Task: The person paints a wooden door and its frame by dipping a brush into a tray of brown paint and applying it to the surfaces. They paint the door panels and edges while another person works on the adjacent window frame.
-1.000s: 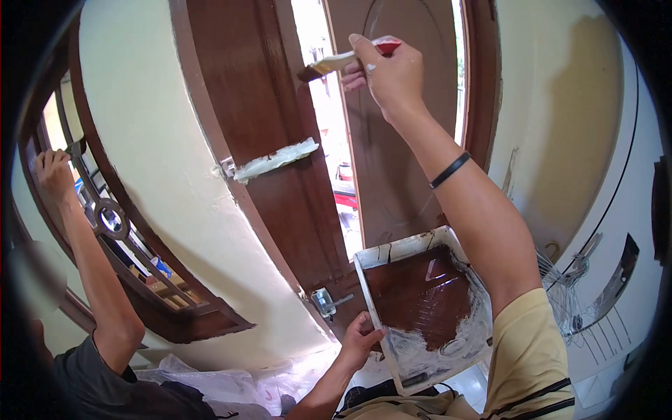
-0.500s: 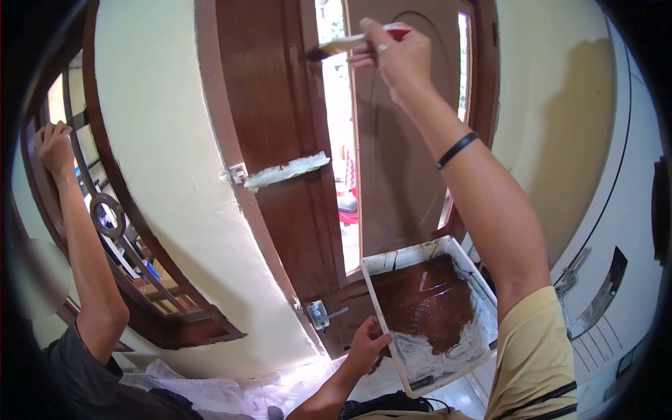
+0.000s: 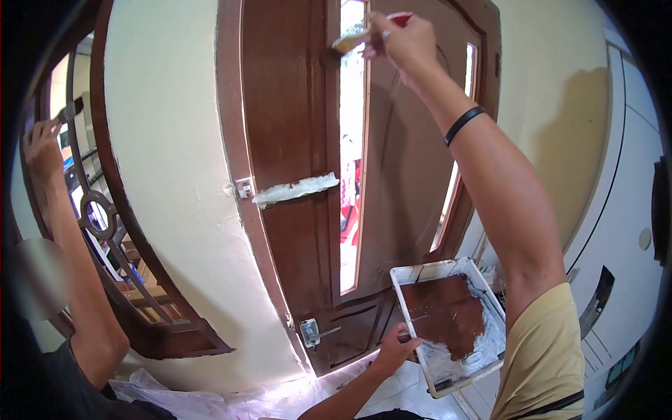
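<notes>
My right hand [image 3: 409,45] is raised and closed around a paintbrush [image 3: 348,44] with a red-tipped handle. Its dark bristles are against or very near the brown door [image 3: 288,105], along the edge of the narrow glass pane [image 3: 352,140]. Lower down, my left hand [image 3: 395,351] grips the left side of a white paint tray [image 3: 408,315], fingers partly hidden beneath it. Brown paint [image 3: 444,315] covers much of the tray's bottom, with whitish smears at the right and near end. A strip of pale tape [image 3: 297,189] crosses the door at mid height.
At the left, a co-worker's hand [image 3: 43,150] holds another brush [image 3: 68,110] by the window grille [image 3: 98,213]. A door handle [image 3: 311,332] juts out low down. Plastic sheeting [image 3: 168,399] lies on the floor. A white panel [image 3: 633,175] stands at the right.
My view has shifted, so the door sits further right. The brush stays high by the glass edge; the tray appears lower and further right. The co-worker's brush has come into view.
</notes>
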Action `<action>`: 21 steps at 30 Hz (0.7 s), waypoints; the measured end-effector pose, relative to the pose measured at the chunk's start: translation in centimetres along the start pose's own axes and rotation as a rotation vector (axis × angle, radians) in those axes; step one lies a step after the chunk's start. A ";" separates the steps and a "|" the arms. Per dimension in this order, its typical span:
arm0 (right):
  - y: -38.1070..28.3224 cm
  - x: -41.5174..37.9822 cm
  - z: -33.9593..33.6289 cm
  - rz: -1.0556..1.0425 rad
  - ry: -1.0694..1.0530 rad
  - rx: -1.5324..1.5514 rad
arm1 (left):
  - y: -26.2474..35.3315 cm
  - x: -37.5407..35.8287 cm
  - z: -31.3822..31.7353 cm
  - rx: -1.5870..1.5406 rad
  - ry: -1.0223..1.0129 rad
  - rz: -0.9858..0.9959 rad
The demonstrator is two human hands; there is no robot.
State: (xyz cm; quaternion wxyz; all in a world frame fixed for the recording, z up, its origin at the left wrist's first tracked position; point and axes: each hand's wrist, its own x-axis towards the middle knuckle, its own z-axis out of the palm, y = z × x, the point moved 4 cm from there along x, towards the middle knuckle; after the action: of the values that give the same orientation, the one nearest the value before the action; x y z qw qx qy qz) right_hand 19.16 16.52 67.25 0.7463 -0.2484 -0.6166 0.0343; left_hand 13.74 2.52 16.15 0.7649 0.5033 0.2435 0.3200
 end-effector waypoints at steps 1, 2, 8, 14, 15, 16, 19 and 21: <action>-1.4 0.3 0.1 -0.049 0.025 0.032 | -0.2 0.5 0.5 -0.007 -0.015 -0.021; -2.5 0.3 -0.1 -0.055 0.029 0.013 | -0.9 1.1 0.8 -0.040 -0.031 -0.038; -1.4 -3.9 -1.7 0.204 -0.237 -0.167 | -0.7 2.2 2.3 -0.068 -0.140 0.024; 1.3 -3.7 -0.7 0.223 -0.128 -0.197 | -0.4 3.2 2.6 -0.100 -0.147 0.012; 1.2 -2.6 -0.6 0.173 -0.082 -0.163 | -0.1 3.3 2.6 -0.111 -0.144 -0.004; 0.7 -1.5 -0.8 0.109 -0.065 -0.139 | 0.3 3.6 2.5 -0.088 -0.144 0.017; -1.9 -0.6 -1.7 0.011 -0.030 -0.026 | 0.8 3.6 2.2 -0.049 -0.151 0.052; -2.5 -2.0 -2.4 0.071 -0.058 -0.037 | 0.4 4.2 1.8 -0.063 -0.155 0.045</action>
State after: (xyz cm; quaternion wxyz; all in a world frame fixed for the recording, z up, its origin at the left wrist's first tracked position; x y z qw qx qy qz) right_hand 20.29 12.90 66.23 0.7215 -0.2828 -0.6294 0.0568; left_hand 17.75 4.66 16.98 0.7894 0.5077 0.1622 0.3047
